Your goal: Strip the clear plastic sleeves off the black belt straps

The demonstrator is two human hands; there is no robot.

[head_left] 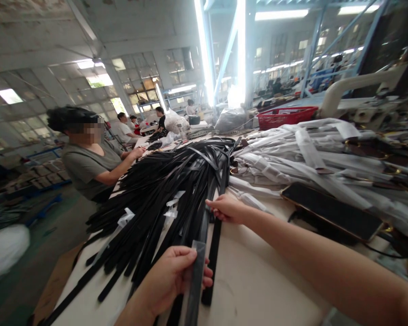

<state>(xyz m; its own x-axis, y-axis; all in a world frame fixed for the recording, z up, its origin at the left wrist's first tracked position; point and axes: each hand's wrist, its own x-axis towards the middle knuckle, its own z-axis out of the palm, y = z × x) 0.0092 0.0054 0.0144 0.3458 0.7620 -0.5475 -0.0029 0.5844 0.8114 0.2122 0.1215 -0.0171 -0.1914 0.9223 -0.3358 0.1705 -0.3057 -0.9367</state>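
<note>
My left hand (180, 271) is closed on a black strap (194, 294), pinching it near its end between thumb and fingers. A clear plastic sleeve seems to cover that strap end. Farther forward, my right hand (226, 208) is closed, thumb and forefinger pressed together at the edge of the strap pile. What it pinches, if anything, is too small to make out. A large heap of long black straps (156, 190) fans across the table, with scraps of clear plastic (172, 206) lying on it.
White-wrapped straps (275, 158) with metal fittings are piled on the right, beside a dark flat block (331, 210). Behind them stand a red basket (285, 117) and a sewing machine (360, 86). A co-worker (88, 158) is at the table's left side. The pale tabletop (258, 276) shows in front.
</note>
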